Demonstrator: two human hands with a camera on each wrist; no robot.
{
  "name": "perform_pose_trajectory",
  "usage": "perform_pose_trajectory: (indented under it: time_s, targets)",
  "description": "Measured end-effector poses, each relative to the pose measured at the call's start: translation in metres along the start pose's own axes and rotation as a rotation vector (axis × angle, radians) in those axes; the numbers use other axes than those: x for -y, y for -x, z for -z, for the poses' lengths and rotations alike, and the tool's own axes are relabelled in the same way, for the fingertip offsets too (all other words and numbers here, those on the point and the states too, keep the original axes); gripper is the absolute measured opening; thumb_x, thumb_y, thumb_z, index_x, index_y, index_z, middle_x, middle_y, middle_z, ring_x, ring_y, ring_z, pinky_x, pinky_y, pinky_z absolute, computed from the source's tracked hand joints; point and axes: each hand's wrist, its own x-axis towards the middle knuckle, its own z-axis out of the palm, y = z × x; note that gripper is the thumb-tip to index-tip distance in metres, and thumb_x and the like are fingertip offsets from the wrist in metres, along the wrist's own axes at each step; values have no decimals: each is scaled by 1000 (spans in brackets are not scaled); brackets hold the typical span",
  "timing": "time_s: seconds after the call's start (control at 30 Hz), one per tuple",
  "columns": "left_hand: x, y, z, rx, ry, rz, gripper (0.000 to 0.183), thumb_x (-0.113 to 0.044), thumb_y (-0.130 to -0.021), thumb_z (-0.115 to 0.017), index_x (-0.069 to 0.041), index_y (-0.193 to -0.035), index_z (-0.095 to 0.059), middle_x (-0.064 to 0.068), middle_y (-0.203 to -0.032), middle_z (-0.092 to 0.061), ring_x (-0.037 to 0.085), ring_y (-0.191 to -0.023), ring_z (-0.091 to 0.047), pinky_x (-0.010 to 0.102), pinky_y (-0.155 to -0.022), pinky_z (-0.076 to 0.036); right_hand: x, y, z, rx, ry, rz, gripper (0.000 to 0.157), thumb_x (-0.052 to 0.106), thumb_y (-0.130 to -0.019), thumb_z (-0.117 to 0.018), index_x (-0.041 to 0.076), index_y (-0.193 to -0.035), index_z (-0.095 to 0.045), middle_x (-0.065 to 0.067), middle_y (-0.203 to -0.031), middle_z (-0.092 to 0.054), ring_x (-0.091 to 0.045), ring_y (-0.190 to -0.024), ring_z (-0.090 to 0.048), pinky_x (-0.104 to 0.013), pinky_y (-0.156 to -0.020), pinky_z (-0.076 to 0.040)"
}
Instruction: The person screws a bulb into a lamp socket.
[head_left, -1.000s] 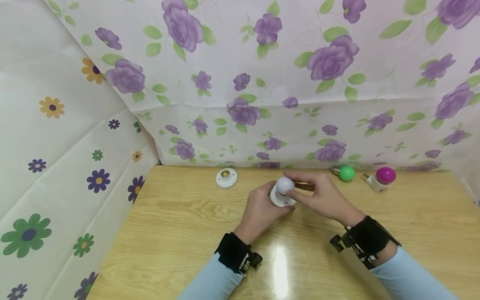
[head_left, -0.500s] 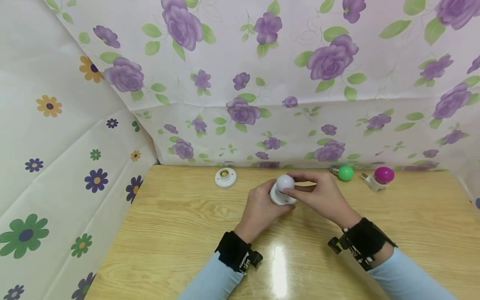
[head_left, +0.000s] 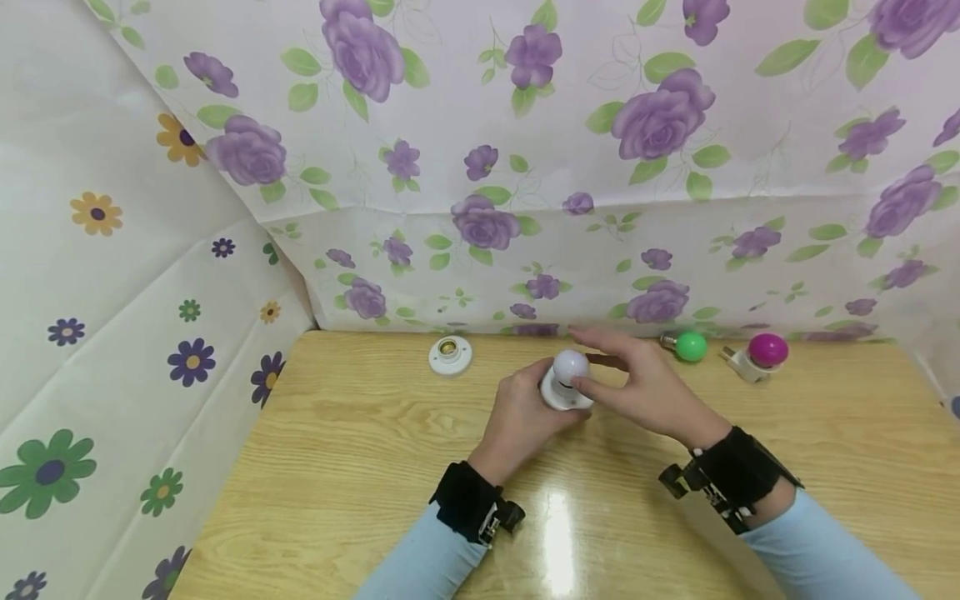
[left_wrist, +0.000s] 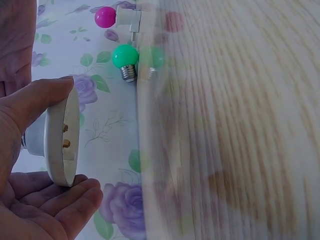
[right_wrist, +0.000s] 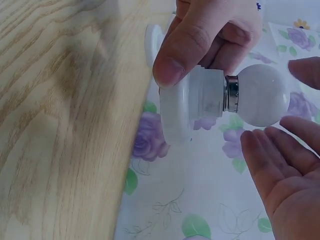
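Observation:
My left hand (head_left: 521, 417) grips a round white lamp holder (head_left: 553, 398) by its base, raised over the table. The thumb presses one side of the rim and the fingers lie under the other, and brass screws show in its hollow back in the left wrist view. A white light bulb (right_wrist: 262, 95) stands in the holder with part of its metal screw base showing. My right hand (head_left: 648, 392) is around the bulb with thumb and fingers spread. A gap shows between those fingers and the glass in the right wrist view.
A second white lamp holder (head_left: 441, 365), with no bulb in it, lies at the back of the wooden table (head_left: 337, 467). To the back right lie a green bulb (head_left: 691, 346) and a white plug-in socket (head_left: 745, 367) carrying a magenta bulb (head_left: 768, 350). Flowered sheets (head_left: 420, 133) rise behind.
My right fingers pinched the bulb half a second ago; they have since spread off it, and the hand has shifted slightly. My left hand has kept the holder in place.

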Motion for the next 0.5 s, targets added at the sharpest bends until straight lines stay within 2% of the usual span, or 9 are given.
perform_pose_trajectory:
  time_s: [0.2,0.5]
  targets:
    - [-1,1,1,14,-13,10,57,-44,-69,-79,-23,-117,-57,-12,-103,-60,0,-94,-55,20,-76,-45,-20,1,-3,34,-16,-11,46,29,-85,-68,21,-129,-55,4,-130,-51,-12,-114,-50,-35,-90,-43]
    - [-2,-2,0,16,-2,23,59,-43,-70,-79,-23,-121,-57,-12,-105,-60,0,-94,-54,20,-76,-45,-21,2,-4,-8,-65,-59,42,29,-83,-70,21,-123,-60,5,-125,-55,-11,-112,-51,-36,-84,-47]
